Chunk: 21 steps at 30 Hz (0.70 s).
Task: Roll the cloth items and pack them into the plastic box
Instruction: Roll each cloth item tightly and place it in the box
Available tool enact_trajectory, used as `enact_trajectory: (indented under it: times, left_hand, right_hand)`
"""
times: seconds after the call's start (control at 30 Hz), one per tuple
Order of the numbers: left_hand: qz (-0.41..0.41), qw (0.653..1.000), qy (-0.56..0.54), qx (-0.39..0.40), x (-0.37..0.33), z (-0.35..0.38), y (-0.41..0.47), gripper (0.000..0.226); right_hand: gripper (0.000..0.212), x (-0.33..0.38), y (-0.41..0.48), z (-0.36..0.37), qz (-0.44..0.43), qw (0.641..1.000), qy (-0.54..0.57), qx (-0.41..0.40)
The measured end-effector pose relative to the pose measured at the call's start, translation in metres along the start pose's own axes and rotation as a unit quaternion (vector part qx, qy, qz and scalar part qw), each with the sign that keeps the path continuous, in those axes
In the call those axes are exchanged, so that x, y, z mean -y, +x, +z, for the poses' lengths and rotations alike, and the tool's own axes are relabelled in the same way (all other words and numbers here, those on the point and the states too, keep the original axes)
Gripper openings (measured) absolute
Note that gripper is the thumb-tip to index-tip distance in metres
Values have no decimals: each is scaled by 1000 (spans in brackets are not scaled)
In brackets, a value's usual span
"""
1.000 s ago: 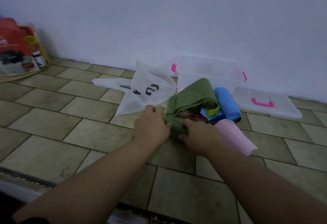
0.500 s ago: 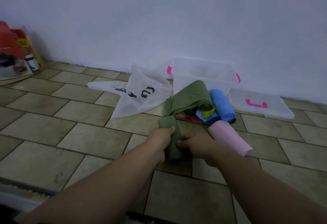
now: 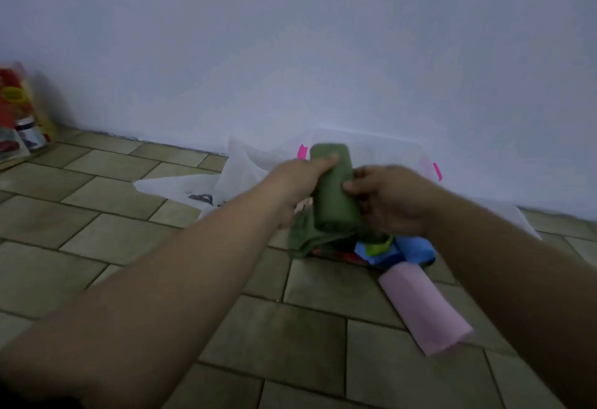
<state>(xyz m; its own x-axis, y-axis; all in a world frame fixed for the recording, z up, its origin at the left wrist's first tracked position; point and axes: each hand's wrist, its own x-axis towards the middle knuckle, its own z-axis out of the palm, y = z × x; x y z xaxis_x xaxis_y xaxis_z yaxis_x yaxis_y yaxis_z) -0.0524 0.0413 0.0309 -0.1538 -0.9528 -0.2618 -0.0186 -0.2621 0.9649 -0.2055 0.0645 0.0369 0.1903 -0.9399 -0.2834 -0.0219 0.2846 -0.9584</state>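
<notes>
Around green roll [image 3: 334, 195], curled fingers [image 3: 324, 163]

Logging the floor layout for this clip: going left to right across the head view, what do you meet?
Red packets → white plastic bag → left hand → green cloth roll → right hand → clear box lid. The pink roll is left out because it overlaps the right hand.

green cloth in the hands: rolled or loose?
Rolled. The green cloth is a compact cylinder, gripped by the left hand and right hand, held in front of the box.
</notes>
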Motion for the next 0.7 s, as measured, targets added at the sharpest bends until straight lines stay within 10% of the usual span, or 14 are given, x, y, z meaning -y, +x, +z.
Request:
enact_trajectory:
  times: [0.3, 0.57, 0.7]
  left_hand:
    - [57, 872, 486, 15, -12, 1, 133, 71]
    - [50, 815, 577, -8, 6, -1, 160, 76]
    - [45, 807, 589, -5, 2, -1, 159, 76]
  right_hand:
    - [40, 69, 137, -88, 31, 966, -130, -222]
    - [6, 15, 221, -55, 179, 862, -464, -96]
    - [12, 13, 229, -53, 198, 878, -431, -67]
